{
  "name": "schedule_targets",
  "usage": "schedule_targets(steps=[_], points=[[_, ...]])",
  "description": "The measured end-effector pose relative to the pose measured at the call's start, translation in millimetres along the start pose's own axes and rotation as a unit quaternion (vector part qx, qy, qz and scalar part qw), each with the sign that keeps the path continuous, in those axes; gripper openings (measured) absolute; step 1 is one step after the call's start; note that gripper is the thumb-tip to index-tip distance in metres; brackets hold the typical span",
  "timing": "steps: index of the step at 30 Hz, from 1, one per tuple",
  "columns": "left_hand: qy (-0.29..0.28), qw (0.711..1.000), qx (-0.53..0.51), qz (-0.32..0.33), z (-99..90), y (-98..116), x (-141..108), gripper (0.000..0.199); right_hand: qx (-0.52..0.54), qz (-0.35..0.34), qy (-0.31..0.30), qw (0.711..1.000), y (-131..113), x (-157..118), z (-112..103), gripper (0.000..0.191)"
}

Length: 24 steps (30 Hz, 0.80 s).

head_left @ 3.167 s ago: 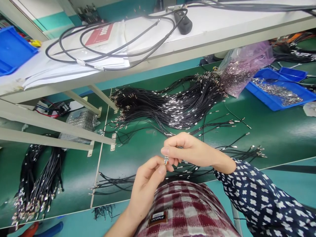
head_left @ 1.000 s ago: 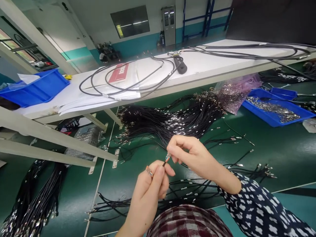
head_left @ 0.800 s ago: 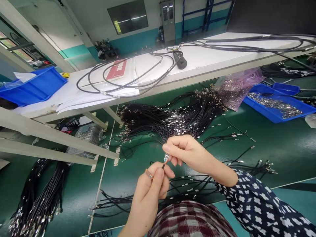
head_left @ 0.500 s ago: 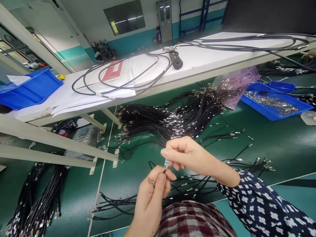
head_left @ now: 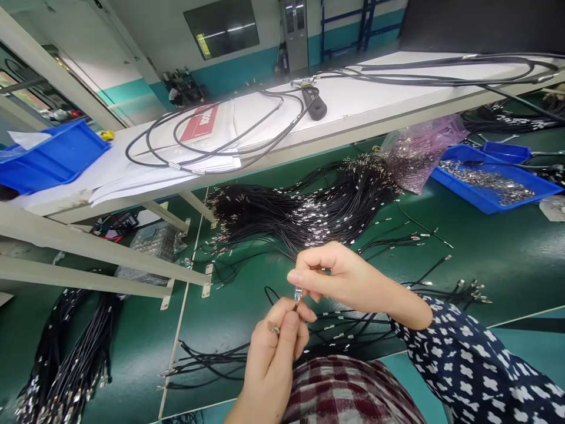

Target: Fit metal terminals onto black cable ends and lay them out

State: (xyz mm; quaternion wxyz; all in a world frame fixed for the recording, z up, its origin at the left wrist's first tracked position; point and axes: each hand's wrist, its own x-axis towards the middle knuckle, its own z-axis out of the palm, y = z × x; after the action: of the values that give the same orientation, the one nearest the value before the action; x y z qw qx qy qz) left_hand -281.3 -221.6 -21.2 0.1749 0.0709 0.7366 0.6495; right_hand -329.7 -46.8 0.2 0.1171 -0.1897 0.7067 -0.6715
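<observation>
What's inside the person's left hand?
The left hand pinches a cable; its shiny connector is in the right hand. A coppery piece shows at the left knuckles. The hand covers the rest.

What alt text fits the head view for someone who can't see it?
A person's left hand pinches a black cable while the right hand holds a small metal plug at its end, over a green table; a pile of black cables lies beyond.
</observation>
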Motion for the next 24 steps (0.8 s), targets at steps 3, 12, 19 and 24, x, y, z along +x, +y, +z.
schedule_targets(steps=[3, 12, 19, 24], points=[[-0.01, 0.999, -0.03, -0.019, 0.3, -1, 0, 0.034, -0.029, -0.003, 0.013, 0.999, 1, 1, 0, 0.038], [-0.035, 0.991, -0.118, -0.06, -2.4, -6, 4, 0.033, 0.053, 0.015, 0.027, 0.998, 16, -4, 4, 0.03], [-0.039, 0.99, -0.119, -0.067, -3.0, -5, 6, 0.033, 0.193, 0.023, 0.013, 0.981, 27, -8, 18, 0.016], [-0.03, 0.989, -0.127, -0.063, -1.8, -9, 7, 0.032, 0.258, 0.03, 0.02, 0.966, 31, -7, 22, 0.017]])
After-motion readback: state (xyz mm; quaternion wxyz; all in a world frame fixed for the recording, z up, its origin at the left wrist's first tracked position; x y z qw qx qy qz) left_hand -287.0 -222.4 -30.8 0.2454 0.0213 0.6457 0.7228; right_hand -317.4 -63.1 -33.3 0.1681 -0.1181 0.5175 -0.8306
